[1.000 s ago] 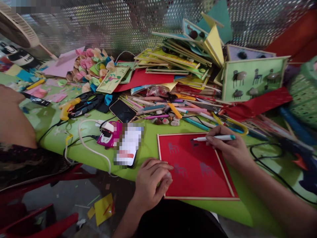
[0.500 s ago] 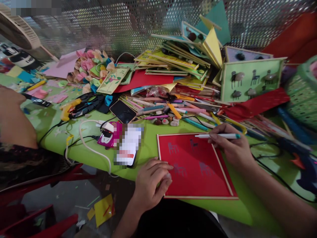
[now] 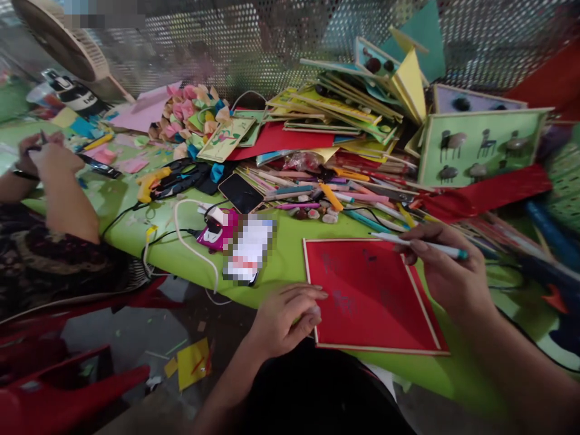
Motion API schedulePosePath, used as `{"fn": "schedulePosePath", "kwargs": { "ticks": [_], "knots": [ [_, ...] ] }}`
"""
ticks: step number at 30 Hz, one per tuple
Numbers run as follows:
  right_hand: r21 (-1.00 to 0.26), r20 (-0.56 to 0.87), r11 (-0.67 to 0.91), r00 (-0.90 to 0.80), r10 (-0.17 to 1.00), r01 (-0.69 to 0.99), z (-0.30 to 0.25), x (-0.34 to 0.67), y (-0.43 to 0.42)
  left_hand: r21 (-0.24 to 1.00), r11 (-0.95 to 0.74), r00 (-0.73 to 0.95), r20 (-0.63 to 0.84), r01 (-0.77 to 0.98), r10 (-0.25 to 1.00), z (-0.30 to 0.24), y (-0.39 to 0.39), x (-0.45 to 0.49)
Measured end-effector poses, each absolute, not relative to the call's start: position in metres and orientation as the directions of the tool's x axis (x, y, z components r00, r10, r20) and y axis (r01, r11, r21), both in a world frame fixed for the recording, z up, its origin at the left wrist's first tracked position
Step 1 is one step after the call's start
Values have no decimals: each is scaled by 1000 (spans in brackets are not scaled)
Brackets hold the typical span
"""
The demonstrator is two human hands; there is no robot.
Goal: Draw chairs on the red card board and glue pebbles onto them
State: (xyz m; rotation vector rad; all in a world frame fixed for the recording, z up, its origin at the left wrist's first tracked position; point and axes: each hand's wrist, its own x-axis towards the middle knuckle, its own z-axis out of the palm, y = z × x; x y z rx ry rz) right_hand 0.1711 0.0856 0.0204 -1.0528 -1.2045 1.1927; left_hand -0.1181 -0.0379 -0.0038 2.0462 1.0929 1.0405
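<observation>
In my right hand point(image 3: 453, 266) is a white marker point(image 3: 419, 243) with a teal end, gripped between thumb and fingers. Its dark tip points left, at the far edge of a red card point(image 3: 380, 290); I cannot tell whether it touches. The card is framed with thin pale sticks and carries several dark sketches, which look like four-legged animals but are blurred. My left hand point(image 3: 290, 317) rests at the card's left edge, holding nothing, its fingers loosely extended and slightly bent.
A blurred-screen phone point(image 3: 249, 251) and a purple power socket point(image 3: 220, 232) with cables lie left. Behind are loose pens, pebbles point(image 3: 312, 212), stacked cards, and a framed green card point(image 3: 484, 148) with stone animals. Another person's hands point(image 3: 45, 148) are far left, near a fan point(image 3: 58, 36).
The view has swung left, so things sit further right, and the other person's hands have appeared. My right hand has shifted slightly right, the marker tilting more. My left hand stays by the card.
</observation>
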Motion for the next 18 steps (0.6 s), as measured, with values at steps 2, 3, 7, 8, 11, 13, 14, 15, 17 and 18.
{"fn": "schedulePosePath", "kwargs": {
  "ticks": [2,3,7,8,11,13,14,15,17,18],
  "knots": [
    [-990,109,105,-39,993,-95,24,170,82,785,-480,357,352,392,865,-1,-37,-118],
    [-990,109,104,-48,993,-93,25,169,80,784,-477,357,347,398,867,1,-37,-118],
    [-991,102,95,-68,992,-94,31,167,73,701,-479,368,320,528,873,7,-35,-119],
    [-992,92,85,-74,993,-95,33,165,71,671,-476,368,310,568,876,8,-35,-119],
    [-993,46,37,-82,996,-109,39,162,66,622,-469,366,296,628,882,5,-36,-120],
    [-993,29,20,-79,996,-117,42,159,63,614,-485,367,318,623,874,2,-37,-118],
    [-992,32,22,-78,996,-122,42,157,61,611,-497,368,335,616,868,1,-38,-117],
    [-992,31,20,-88,996,-123,42,156,60,607,-509,370,350,610,861,-1,-39,-115],
    [-993,9,-7,-133,991,-119,39,154,57,597,-519,370,364,612,855,-3,-40,-111],
    [-994,-16,-34,-163,986,-108,37,154,56,593,-516,364,366,618,856,-4,-41,-109]
  ]
}}
